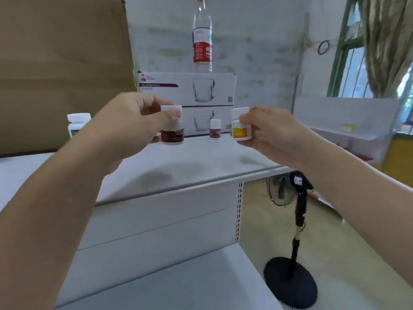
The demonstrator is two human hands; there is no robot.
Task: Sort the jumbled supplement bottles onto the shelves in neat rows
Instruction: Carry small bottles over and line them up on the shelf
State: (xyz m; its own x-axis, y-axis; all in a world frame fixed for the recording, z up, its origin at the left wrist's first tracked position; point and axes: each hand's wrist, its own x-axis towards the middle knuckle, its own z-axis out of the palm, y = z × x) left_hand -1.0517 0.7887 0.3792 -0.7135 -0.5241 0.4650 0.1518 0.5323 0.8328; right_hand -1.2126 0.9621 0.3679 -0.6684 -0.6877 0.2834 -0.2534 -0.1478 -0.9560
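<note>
My left hand [134, 121] grips a white-capped bottle with a dark red label [172, 133] just above the upper shelf [178, 166]. My right hand [266, 133] holds a small white bottle with a yellow label [241, 129] upright over the same shelf, further right. Between the two, a smaller red-labelled bottle [215, 129] stands on the shelf near the back. A white bottle with a teal label [77, 125] stands at the left, partly hidden by my left forearm.
Two stacked glass-mug boxes [190, 90] sit at the back of the shelf with a tall clear water bottle [202, 39] on top. A big cardboard box [60, 63] fills the left. A lower shelf [178, 285] lies below; a fan stand [292, 265] is on the floor right.
</note>
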